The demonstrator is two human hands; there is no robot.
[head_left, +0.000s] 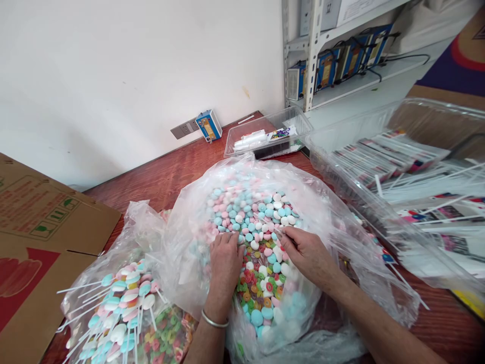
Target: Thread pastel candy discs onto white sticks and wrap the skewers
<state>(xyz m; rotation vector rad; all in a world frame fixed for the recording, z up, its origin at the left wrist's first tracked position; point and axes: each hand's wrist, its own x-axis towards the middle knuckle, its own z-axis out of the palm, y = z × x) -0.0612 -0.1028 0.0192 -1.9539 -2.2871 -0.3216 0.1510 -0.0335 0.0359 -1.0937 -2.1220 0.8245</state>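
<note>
A large clear plastic bag lies spread in front of me, full of pink, blue and white round candies. Small ring-shaped gummies in red, green and yellow lie among them. My left hand is at the left of the candies, its fingers curled down and together over them; what they hold, if anything, is hidden. On the right side of the heap, my right hand has thumb and fingers pinched together just above the candies. What sits in that pinch is too small to name.
To the left, a second bag holds candies on white sticks and more gummies. A cardboard box stands beyond it. Right are a clear bin of packets and sticks; behind, a clear tray, blue device and metal shelf.
</note>
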